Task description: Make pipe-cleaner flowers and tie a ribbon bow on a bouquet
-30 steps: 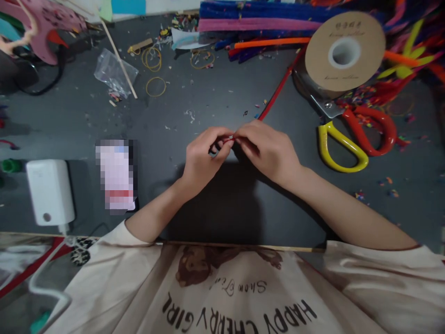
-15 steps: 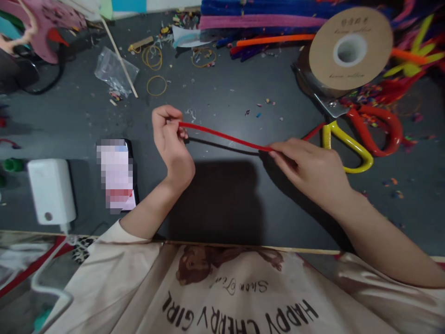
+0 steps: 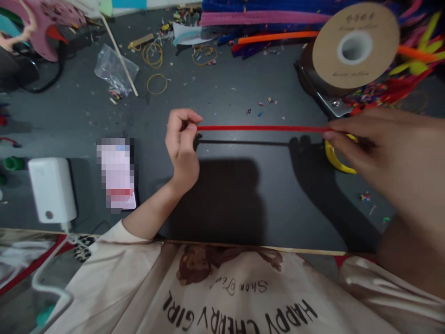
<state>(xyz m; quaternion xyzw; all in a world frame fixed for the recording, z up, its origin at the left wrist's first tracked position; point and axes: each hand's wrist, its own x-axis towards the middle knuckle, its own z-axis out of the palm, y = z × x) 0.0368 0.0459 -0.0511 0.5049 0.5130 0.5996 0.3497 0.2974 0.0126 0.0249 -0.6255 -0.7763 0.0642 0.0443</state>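
A red pipe cleaner (image 3: 260, 128) runs straight and nearly level between my two hands, above the dark table. My left hand (image 3: 183, 144) pinches its left end between thumb and fingers. At the other side my right hand (image 3: 368, 144) grips it between thumb and forefinger, close over the scissors. Those scissors have one yellow handle (image 3: 335, 157); the red handle is mostly covered by my right hand. Shadows of the hands and the pipe cleaner fall on the tabletop below.
A ribbon spool (image 3: 323, 55) stands back right, beside bundled pipe cleaners (image 3: 264, 18). Rubber bands (image 3: 153, 55), a clear plastic bag (image 3: 113, 67) and a thin stick (image 3: 118, 53) lie back left. A phone (image 3: 118, 171) and a white power bank (image 3: 52, 190) rest at left.
My right hand has slid right along the pipe cleaner, now covering part of the scissors. My left hand has shifted slightly right. The stretch between them is longer and straighter.
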